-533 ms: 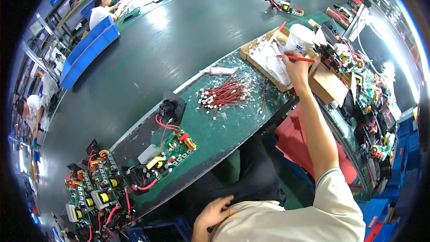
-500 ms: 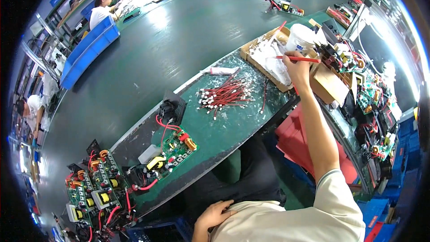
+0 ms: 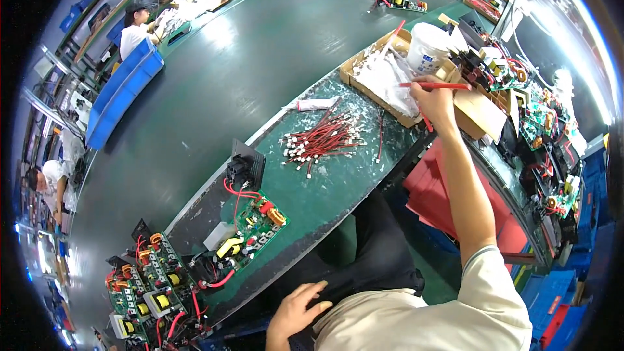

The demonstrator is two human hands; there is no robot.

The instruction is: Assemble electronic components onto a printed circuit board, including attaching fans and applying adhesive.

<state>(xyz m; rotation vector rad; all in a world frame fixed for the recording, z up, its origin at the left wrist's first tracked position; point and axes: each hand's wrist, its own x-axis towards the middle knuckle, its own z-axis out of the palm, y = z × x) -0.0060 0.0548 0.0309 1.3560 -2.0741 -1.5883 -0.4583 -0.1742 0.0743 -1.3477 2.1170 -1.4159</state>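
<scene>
Red wires (image 3: pixel 434 85) pinched in the right hand (image 3: pixel 434 103) look thin, light and floppy, with small end connectors; my guess is they are best gripped near the middle so the ends do not whip or snag. They are held over the cardboard box (image 3: pixel 383 81) of white bags, just beside a white tub (image 3: pixel 427 47). The right hand is clenched around them, fingers curled tight. The left hand (image 3: pixel 296 315) rests loosely open on the person's lap, holding nothing. A bundle of red wires (image 3: pixel 323 143) lies on the green worktop (image 3: pixel 338 188), well apart from a circuit board (image 3: pixel 250 229).
</scene>
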